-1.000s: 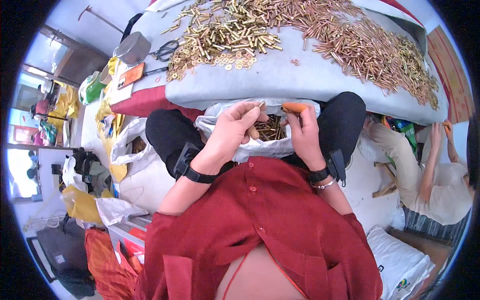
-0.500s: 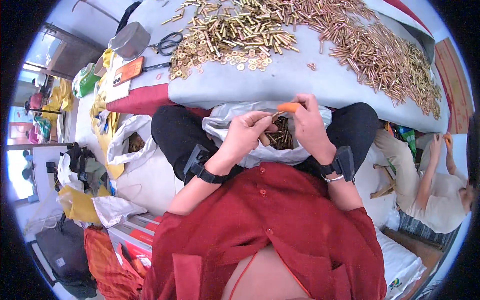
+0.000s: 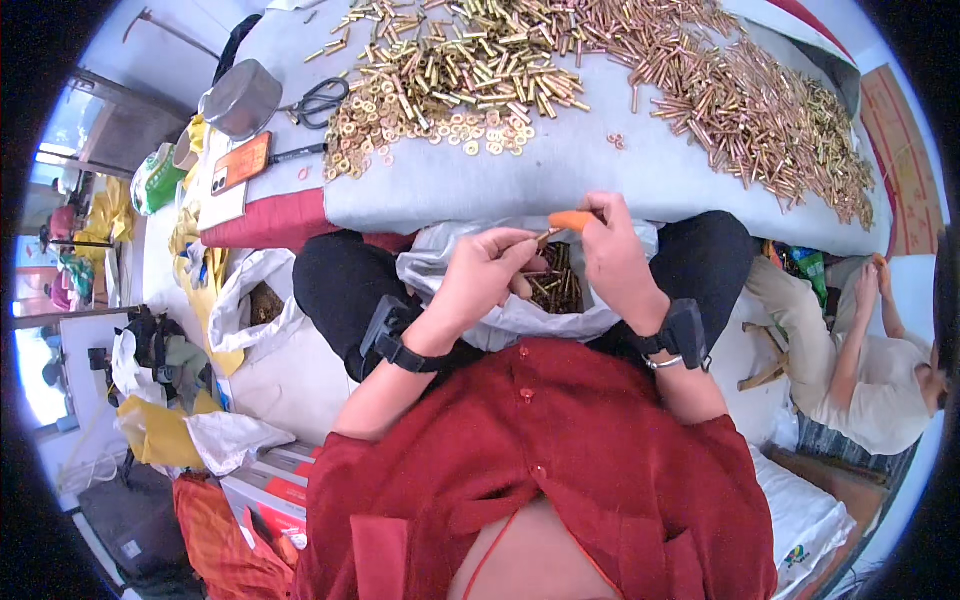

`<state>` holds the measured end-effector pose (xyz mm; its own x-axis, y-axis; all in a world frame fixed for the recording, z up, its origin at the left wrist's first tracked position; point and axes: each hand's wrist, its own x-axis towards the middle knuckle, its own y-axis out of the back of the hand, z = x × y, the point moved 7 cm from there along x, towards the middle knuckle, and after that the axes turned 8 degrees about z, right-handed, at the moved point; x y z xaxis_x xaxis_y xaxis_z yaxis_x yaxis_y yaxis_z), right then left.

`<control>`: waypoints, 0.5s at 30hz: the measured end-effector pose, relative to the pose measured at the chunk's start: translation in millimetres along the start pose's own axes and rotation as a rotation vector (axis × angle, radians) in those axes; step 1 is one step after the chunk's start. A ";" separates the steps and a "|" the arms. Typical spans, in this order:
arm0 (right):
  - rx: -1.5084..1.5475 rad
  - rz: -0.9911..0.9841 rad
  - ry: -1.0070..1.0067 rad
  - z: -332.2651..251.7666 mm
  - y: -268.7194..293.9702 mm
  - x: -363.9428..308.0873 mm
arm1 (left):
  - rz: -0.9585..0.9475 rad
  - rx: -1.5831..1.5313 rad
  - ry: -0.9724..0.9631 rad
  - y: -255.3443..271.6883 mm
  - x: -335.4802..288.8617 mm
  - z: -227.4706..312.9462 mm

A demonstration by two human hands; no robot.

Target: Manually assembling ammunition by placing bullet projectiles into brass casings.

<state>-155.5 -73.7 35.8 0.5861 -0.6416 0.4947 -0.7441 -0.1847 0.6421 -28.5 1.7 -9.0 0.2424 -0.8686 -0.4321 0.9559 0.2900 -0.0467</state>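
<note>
My left hand (image 3: 485, 280) pinches a small brass-coloured metal bolt (image 3: 543, 240) between thumb and fingertips. From the right, the orange finger cot (image 3: 572, 220) on my right hand (image 3: 620, 260) meets the bolt's end. The other right fingers are curled, and anything inside them is hidden. A tan covering (image 3: 521, 287) shows on a lower left finger. Both hands are above an open white woven sack (image 3: 430, 262) between my knees. Many similar brass-coloured metal pieces (image 3: 560, 288) lie in it.
The grey-covered table (image 3: 450, 185) ahead bears heaps of metal bolts (image 3: 760, 110) and washers (image 3: 470, 133). Scissors (image 3: 322, 103), a metal pot (image 3: 243, 98) and an orange phone (image 3: 241, 163) lie left. Another white sack (image 3: 232, 310) stands left. A seated person (image 3: 870, 390) is at right.
The whole view has shifted slightly, with the table things now further left. The hands stay together at the bolt, which shows less between them. The person at right has brought their hands closer together.
</note>
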 end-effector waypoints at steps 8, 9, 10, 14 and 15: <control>-0.072 -0.001 0.103 -14.3 1.9 -5.0 | -0.023 0.020 -0.007 -0.8 -0.1 -6.5; -0.081 -0.034 0.093 -12.8 0.5 -4.8 | -0.025 0.032 -0.002 -1.7 0.2 -5.9; -0.058 -0.005 0.084 -12.0 1.6 -3.5 | -0.025 0.040 -0.011 -1.0 0.1 -4.6; -0.023 0.019 0.044 -12.7 5.5 6.3 | -0.011 0.022 -0.007 -1.1 6.6 -0.3; -0.022 0.011 0.026 -10.4 4.3 7.6 | -0.017 0.027 -0.008 -0.3 8.6 0.9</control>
<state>-150.9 -71.6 48.5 0.5863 -0.6241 0.5165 -0.7434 -0.1611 0.6492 -26.6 -6.2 -11.9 0.2271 -0.8766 -0.4243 0.9640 0.2641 -0.0296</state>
